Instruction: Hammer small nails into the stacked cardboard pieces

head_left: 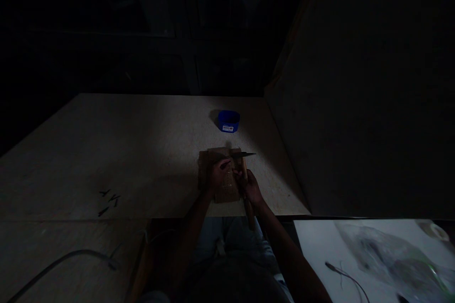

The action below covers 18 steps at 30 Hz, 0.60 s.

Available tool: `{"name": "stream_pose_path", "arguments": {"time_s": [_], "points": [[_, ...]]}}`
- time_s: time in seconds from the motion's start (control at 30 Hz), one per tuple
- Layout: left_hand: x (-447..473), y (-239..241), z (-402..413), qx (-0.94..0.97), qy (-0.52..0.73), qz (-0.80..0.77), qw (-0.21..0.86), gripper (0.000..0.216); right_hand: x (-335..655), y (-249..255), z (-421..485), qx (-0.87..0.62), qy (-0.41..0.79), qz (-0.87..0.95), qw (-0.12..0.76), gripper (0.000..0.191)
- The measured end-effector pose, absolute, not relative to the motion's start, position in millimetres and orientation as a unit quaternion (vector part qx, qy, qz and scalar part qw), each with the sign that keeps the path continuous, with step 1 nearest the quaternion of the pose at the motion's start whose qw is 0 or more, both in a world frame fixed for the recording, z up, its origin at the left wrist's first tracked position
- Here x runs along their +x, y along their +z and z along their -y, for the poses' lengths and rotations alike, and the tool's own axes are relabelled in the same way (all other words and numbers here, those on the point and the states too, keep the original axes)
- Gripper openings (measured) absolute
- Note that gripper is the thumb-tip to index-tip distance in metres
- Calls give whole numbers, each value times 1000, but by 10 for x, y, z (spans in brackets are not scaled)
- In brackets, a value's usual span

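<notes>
My right hand (251, 187) is wrapped round the wooden handle of a hammer (249, 215). The hammer's dark head (243, 154), tapering to a point on the right, lies over the far right part of a brown slab (227, 194) that looks like wood or cardboard. On the slab's left side rests my left hand (216, 176). Its thumb and fingers are pinched together near the middle; what they hold, if anything, is too dark and small to make out. A few bright specks show on the slab between the hands.
Beyond the slab stands a blue plastic container (228, 122) with a white label. Several small dark pieces (110, 197) lie at the left. A dark panel (355, 104) rises on the right. Lower right, a white surface (313, 241) bears a plastic bag (394, 260) and a cable (346, 274).
</notes>
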State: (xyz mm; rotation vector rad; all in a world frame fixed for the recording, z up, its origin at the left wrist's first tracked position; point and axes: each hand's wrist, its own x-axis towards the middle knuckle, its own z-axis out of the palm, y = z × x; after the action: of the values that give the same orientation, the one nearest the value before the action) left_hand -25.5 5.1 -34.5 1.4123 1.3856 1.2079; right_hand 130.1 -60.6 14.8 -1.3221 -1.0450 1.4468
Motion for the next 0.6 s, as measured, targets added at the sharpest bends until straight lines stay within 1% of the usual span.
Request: {"name": "stream_pose_path", "arguments": {"time_s": [0.17,0.4,0.6], "points": [[-235,-339,-47,544,497,-543,403,26,1308,114,601,-527,589,424,443,44],[-250,-284,-26,544,497,-540,407,19,1322,140,609,-522,589,431,440,41],[-247,-232,6,540,493,-545,410,19,1303,212,617,-530,581,439,434,47]]}}
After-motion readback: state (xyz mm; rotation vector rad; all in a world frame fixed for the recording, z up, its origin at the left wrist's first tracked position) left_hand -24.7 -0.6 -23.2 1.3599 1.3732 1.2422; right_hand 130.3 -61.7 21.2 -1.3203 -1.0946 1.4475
